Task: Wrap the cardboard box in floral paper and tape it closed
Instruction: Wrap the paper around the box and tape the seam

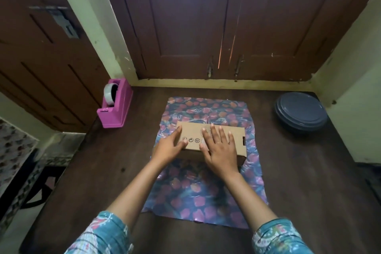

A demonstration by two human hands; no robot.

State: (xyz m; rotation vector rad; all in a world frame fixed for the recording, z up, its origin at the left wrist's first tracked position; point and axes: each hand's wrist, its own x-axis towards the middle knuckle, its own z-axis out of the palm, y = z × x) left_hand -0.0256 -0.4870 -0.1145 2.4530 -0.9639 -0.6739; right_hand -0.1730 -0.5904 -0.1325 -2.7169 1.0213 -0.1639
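A brown cardboard box (191,133) lies on a sheet of floral paper (204,189) spread flat on the dark wooden table (309,171). My left hand (170,146) touches the box's near left corner with fingers straight. Spread flat, my right hand (220,146) rests on the box's top with its fingers apart. The paper shows pink flowers on blue and reaches beyond the box on all sides. A pink tape dispenser (115,105) with a roll of clear tape stands at the table's far left corner.
Stacked dark grey plates (301,111) sit at the far right of the table. Brown cupboard doors (206,22) close off the back. A wall corner (350,109) juts in at the right. The table's left edge drops to a patterned floor.
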